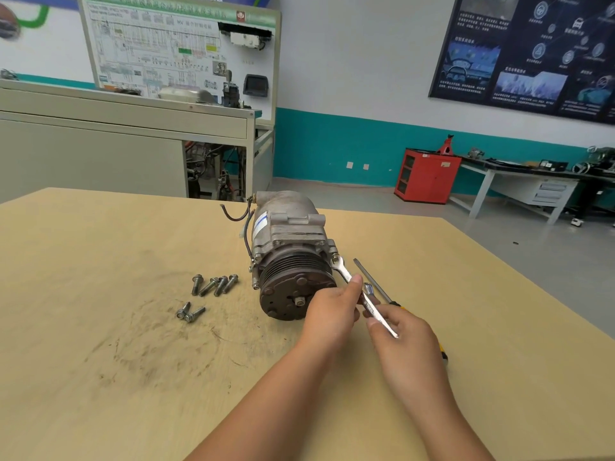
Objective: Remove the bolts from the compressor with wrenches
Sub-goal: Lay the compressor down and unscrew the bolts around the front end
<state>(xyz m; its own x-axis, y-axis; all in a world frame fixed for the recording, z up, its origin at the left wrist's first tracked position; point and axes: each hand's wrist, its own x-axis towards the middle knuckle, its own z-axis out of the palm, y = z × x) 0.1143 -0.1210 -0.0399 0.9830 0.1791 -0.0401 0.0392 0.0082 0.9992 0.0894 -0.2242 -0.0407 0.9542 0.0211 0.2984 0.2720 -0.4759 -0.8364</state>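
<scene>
Compressor (289,234) lies on its side at the centre of the frame, on a pale wooden table (100,377). Its grooved pulley (294,287) faces the camera.

Both hands meet just right of the pulley, on one wrench (346,273). The left hand (329,309) has its fingers curled, and the fingertips pinch the shank a little below the open head. The right hand (401,332) grips the lower end of the same shank, whose tip sticks out past the fingers. The wrench slants up and to the left, and its open head sits against the mounting ear on the right side of the compressor body.

A screwdriver (372,281) lies on the table just right of the wrench, nearly parallel to it. Its yellow and black handle is mostly hidden under the right hand.

Six bolts (214,285) lie loose on the table left of the pulley, four in a close row and two nearer the camera. Dark wires (238,216) curl out from the far left of the compressor.

Beyond the table, a wiring board (179,51) stands at the upper left and a dark poster (532,51) hangs at the upper right. A red cabinet (427,176) sits beside a grey workbench (519,181) at the right.
</scene>
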